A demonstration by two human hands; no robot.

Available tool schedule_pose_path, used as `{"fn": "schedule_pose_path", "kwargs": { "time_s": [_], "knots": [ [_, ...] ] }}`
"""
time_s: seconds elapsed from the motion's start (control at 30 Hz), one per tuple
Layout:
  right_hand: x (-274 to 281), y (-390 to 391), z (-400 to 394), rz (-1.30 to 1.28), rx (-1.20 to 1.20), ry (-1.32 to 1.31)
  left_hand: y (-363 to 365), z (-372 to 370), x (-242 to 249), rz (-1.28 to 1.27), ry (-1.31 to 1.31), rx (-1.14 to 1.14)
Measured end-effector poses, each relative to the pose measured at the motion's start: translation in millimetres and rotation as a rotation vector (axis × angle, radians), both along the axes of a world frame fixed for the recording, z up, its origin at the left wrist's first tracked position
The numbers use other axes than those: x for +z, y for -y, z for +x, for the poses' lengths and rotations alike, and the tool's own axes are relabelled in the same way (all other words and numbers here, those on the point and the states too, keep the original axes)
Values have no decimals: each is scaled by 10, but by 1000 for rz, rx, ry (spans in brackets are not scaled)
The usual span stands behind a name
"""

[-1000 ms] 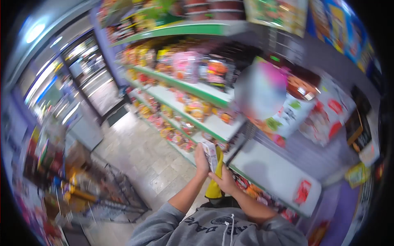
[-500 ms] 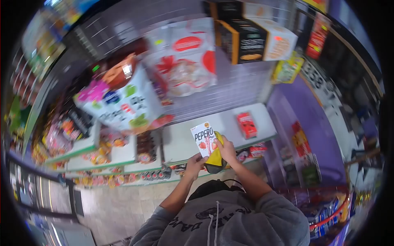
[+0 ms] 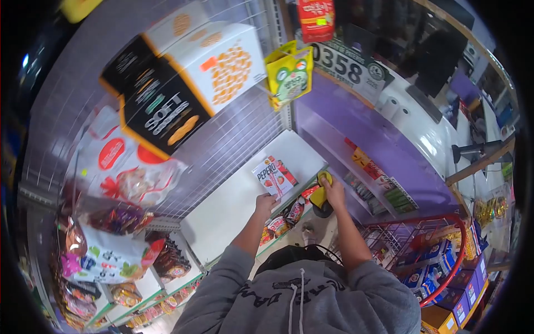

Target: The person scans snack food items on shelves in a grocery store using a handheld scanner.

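Observation:
A white Pepero box [image 3: 269,177] with strawberry pictures is gripped at its lower edge by my left hand [image 3: 266,204]. It overlaps a red box [image 3: 286,170] on the white shelf [image 3: 222,214]. My right hand [image 3: 335,192] is closed around a yellow and dark grey soft item [image 3: 319,196], held just off the front edge of the shelf; what kind of item it is I cannot tell. Packaged snacks [image 3: 285,221] line the lower shelf beneath both hands.
Large boxes marked Soft [image 3: 167,114] and a yellow bag [image 3: 290,77] hang over the shelf on the wire grid. Big snack bags [image 3: 111,253] stand at left. A red-rimmed wire basket [image 3: 460,261] holding packages is close on my right. A purple counter [image 3: 389,158] closes off the right side.
The view has turned to the right. My hands have moved apart: the Pepero box is now over the red box, and the yellow item is farther right in my right hand.

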State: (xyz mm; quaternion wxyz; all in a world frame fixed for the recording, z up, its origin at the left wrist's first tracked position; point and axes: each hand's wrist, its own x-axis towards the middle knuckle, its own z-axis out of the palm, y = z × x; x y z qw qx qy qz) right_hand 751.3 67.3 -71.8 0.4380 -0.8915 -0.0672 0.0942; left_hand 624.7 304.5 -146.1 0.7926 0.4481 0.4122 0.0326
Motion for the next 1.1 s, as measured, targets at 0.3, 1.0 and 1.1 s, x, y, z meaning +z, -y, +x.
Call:
{"fn": "schedule_pose_path", "kwargs": {
  "time_s": [0.3,1.0,1.1],
  "knots": [
    [-719,683,387,49,0,-49,-47,724,-978,230,-216,134],
    [-519,1281,673,92,-289,-82,1501,3515,30,1711,278,-1132],
    [-525,1359,608,81,-324,-77,1471,3731,-218,1658,267,-1140]
  ]
}}
